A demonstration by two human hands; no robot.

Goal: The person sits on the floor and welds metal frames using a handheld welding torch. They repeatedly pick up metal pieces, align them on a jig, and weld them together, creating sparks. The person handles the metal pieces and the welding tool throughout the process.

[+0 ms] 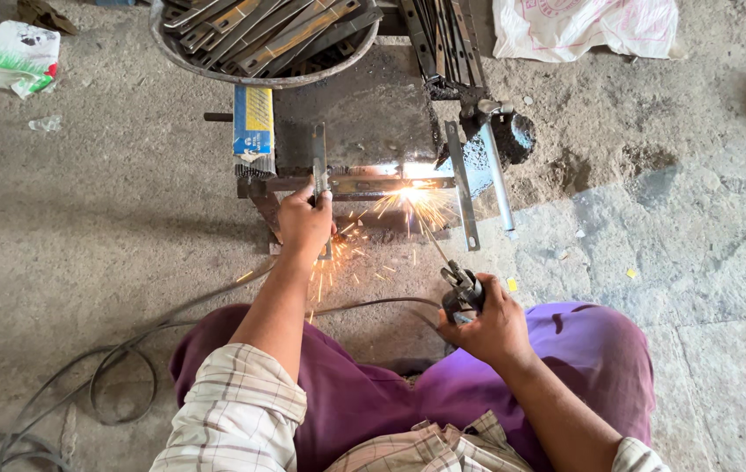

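Observation:
My left hand [305, 223] grips a flat steel strip [320, 157] that stands across a long metal bar [364, 184] on a low steel work stand [364, 109]. My right hand [488, 328] holds a welding electrode holder [461, 287]; its thin rod [432, 238] reaches up to the bar, where a bright arc [410, 192] throws orange sparks toward my knees. I squat over the work in purple trousers and a checked shirt.
A round metal basin [264, 79] full of cut steel strips sits behind the stand. A blue and yellow packet of electrodes [253, 127] lies on the stand's left. Loose bars [460, 188] lean at the right. Cables [119, 367] curl on the concrete floor; bags [583, 26] lie farther off.

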